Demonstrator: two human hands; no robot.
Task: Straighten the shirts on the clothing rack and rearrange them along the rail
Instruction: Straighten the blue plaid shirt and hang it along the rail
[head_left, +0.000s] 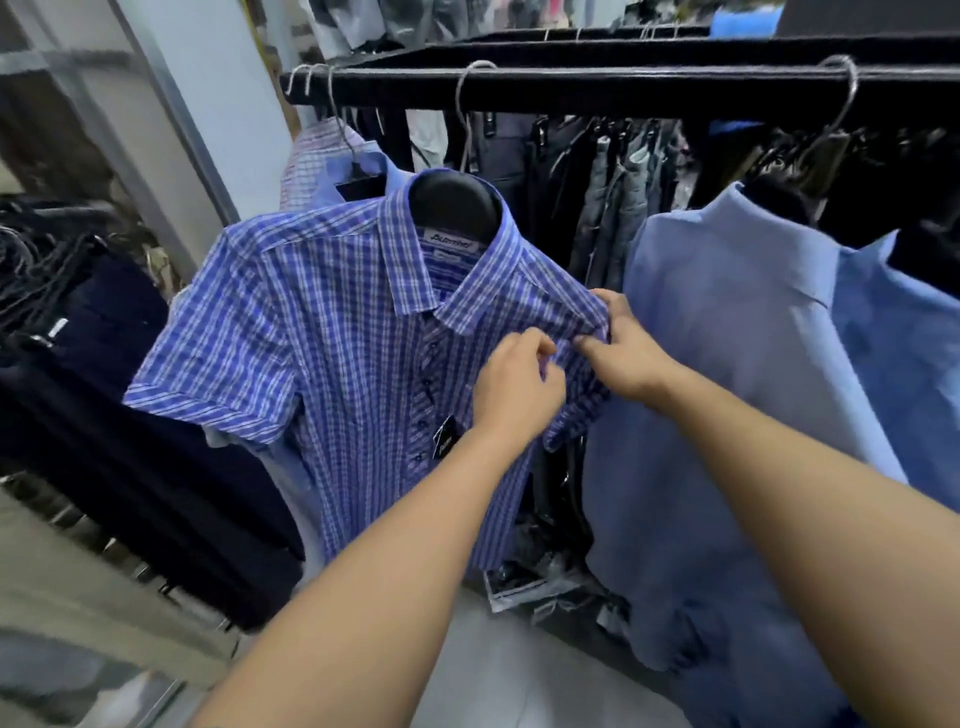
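A blue plaid short-sleeved shirt (332, 332) hangs on a black hanger (457, 202) from the black rail (623, 85), its front facing me. My left hand (517, 387) pinches the cloth near its right shoulder. My right hand (623, 348) grips the same shoulder and sleeve a little further right. A pale blue shirt (727, 364) hangs just right of the plaid one, with a brighter blue shirt (904, 374) beyond it. Behind the plaid shirt on the left hangs a pink checked shirt (311, 161).
Dark trousers and jeans (613, 197) hang on the rails behind. A rack of dark navy garments (104, 374) stands at the left. Plastic-wrapped items (540, 566) lie on the pale floor under the rail. A grey wall post (171, 114) rises at the left.
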